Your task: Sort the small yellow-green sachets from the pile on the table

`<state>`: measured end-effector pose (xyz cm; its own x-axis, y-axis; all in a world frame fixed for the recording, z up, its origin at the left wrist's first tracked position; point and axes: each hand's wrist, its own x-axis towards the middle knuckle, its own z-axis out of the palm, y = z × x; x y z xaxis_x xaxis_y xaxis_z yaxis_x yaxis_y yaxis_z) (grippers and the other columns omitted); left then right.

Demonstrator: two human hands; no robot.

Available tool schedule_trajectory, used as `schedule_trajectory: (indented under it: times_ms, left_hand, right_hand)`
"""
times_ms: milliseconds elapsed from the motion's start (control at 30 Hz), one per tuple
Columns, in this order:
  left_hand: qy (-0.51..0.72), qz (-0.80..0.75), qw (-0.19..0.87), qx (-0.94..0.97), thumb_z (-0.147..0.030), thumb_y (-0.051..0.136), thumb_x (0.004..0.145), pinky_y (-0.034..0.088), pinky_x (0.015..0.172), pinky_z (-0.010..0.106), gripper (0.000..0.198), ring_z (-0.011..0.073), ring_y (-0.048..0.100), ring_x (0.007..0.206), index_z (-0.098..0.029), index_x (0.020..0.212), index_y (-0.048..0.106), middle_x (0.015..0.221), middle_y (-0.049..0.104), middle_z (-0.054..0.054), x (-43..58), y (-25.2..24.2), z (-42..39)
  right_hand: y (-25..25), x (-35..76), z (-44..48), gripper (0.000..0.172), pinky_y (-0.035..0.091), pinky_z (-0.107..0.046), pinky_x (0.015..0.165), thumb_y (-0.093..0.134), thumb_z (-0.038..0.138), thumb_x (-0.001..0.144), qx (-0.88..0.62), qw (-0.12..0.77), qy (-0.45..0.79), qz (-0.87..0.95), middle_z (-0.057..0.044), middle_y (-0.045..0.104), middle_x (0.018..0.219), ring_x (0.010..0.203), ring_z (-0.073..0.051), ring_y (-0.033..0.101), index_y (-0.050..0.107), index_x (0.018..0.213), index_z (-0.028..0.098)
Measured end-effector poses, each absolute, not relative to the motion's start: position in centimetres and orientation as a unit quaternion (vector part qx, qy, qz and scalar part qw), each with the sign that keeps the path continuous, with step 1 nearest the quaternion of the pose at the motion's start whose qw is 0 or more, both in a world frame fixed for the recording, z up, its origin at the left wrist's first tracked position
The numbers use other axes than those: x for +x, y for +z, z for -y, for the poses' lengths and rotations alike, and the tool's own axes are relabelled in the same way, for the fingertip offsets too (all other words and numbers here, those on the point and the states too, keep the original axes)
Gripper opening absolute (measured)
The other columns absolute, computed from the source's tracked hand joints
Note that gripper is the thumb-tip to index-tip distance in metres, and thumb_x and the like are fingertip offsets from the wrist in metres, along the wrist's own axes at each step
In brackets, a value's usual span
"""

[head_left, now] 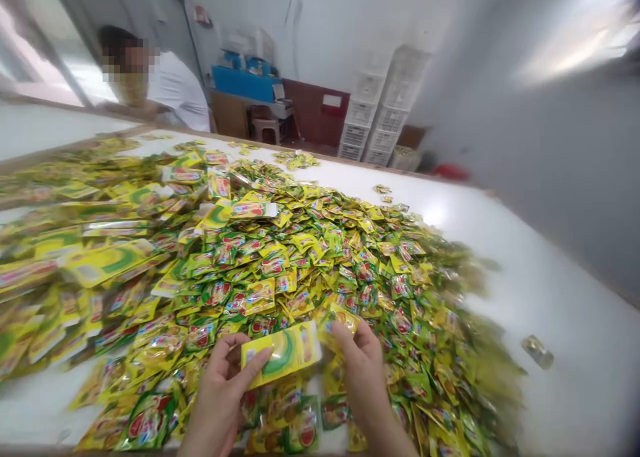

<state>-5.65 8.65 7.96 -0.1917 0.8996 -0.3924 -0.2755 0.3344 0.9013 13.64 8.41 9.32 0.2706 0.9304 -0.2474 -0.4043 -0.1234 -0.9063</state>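
A yellow box (287, 355) with a green curved stripe lies in my left hand (225, 373), the thumb across its front and the fingers behind it. At the right end of this box, my right hand (361, 357) pinches a small yellow packet (341, 318) between thumb and fingers. Beneath and beyond both hands spreads a big heap of small yellow and green packets (300, 263) with red fruit pictures. Flat yellow boxes (107, 262) lie on the heap's left side.
The white table (560, 297) has a raised rim. A loose packet (537, 351) lies at the right. Across the table at the upper left is a person in a white shirt (180, 90). Stacked white crates (367, 110) and a stool (266, 120) stand near the far wall.
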Motion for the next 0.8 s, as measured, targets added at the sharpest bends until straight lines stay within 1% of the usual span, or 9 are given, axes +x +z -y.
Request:
schedule_trajectory:
  times_ms: [100,233,300,367,433,467,567,667,800]
  left_hand:
    - [0.457,-0.598,0.557,0.352,-0.048,0.077,0.068,0.054,0.058,0.028,0.043,0.0206,0.067,0.070,-0.026,0.099,0.056,0.079,0.066,-0.001,-4.7,6.6,-8.3]
    - [0.380,-0.575,0.399,0.606,-0.043,0.061,0.085,0.046,0.099,0.044,0.032,0.0301,0.059,0.114,-0.030,0.113,0.068,0.118,0.063,0.008,-3.4,4.5,-7.3]
    - [0.354,-0.552,0.351,0.669,-0.043,0.055,0.089,0.039,0.107,0.048,0.046,0.0315,0.048,0.130,-0.034,0.134,0.056,0.138,0.053,0.009,-2.7,3.5,-6.8]
    - [0.335,-0.535,0.328,0.703,-0.046,0.065,0.081,0.037,0.109,0.053,0.072,0.0345,0.041,0.136,-0.036,0.147,0.038,0.148,0.045,0.010,-2.1,2.7,-6.5]
    - [0.320,-0.529,0.306,0.724,-0.047,0.078,0.069,0.035,0.108,0.059,0.081,0.0398,0.041,0.135,-0.036,0.142,0.046,0.145,0.050,0.010,-1.8,2.5,-6.5]
    - [0.321,-0.532,0.309,0.720,-0.046,0.080,0.066,0.037,0.107,0.060,0.072,0.0410,0.044,0.132,-0.037,0.134,0.056,0.140,0.056,0.009,-1.6,2.6,-6.5]
    - [0.346,-0.525,0.463,0.625,-0.041,0.072,0.077,0.050,0.097,0.050,0.044,0.0354,0.063,0.114,-0.033,0.120,0.066,0.121,0.070,0.007,-1.2,3.6,-6.7]
    - [0.371,-0.456,0.641,0.494,-0.038,0.068,0.083,0.053,0.096,0.041,0.047,0.0282,0.067,0.110,-0.030,0.128,0.058,0.122,0.070,0.006,-0.9,4.4,-6.7]
    - [0.360,-0.435,0.663,0.492,-0.030,0.068,0.083,0.049,0.100,0.037,0.035,0.0262,0.063,0.115,-0.029,0.118,0.064,0.126,0.067,0.005,-1.3,3.8,-6.4]
  right_hand:
    - [8.4,13.9,-8.0,0.028,0.051,-0.027,0.058,0.074,0.042,0.078,-0.503,0.621,0.569,0.196,-0.002,0.070,0.081,0.071,-0.020,0.065,0.063,0.087,0.019]
    - [7.8,13.9,-7.8,0.026,0.052,-0.027,0.060,0.073,0.040,0.080,-0.476,0.645,0.581,0.144,-0.003,0.070,0.084,0.072,-0.020,0.067,0.060,0.089,0.020]
    - [8.0,13.7,-7.8,0.025,0.052,-0.027,0.060,0.073,0.040,0.080,-0.470,0.659,0.575,0.123,-0.003,0.070,0.085,0.072,-0.019,0.067,0.059,0.089,0.020]
    - [8.4,13.4,-7.7,0.026,0.052,-0.027,0.058,0.073,0.040,0.080,-0.470,0.663,0.573,0.109,-0.003,0.069,0.086,0.072,-0.019,0.066,0.059,0.090,0.020]
    - [9.0,13.2,-7.6,0.027,0.051,-0.026,0.055,0.073,0.041,0.080,-0.471,0.649,0.587,0.114,-0.003,0.068,0.086,0.070,-0.019,0.065,0.059,0.091,0.020]
    - [9.3,13.2,-7.5,0.026,0.050,-0.026,0.052,0.072,0.042,0.081,-0.472,0.637,0.596,0.128,-0.002,0.067,0.083,0.067,-0.018,0.064,0.059,0.090,0.021]
    - [10.2,13.7,-7.3,0.021,0.048,-0.025,0.054,0.068,0.041,0.084,-0.489,0.615,0.574,0.230,0.001,0.064,0.077,0.064,-0.017,0.061,0.061,0.089,0.022]
    - [10.6,15.2,-7.7,0.017,0.049,-0.027,0.069,0.066,0.034,0.087,-0.528,0.583,0.458,0.413,-0.002,0.065,0.086,0.077,-0.018,0.061,0.065,0.098,0.022]
    - [10.5,17.2,-8.4,0.013,0.045,-0.028,0.079,0.063,0.023,0.088,-0.519,0.457,0.342,0.636,-0.003,0.065,0.093,0.087,-0.019,0.059,0.067,0.100,0.023]
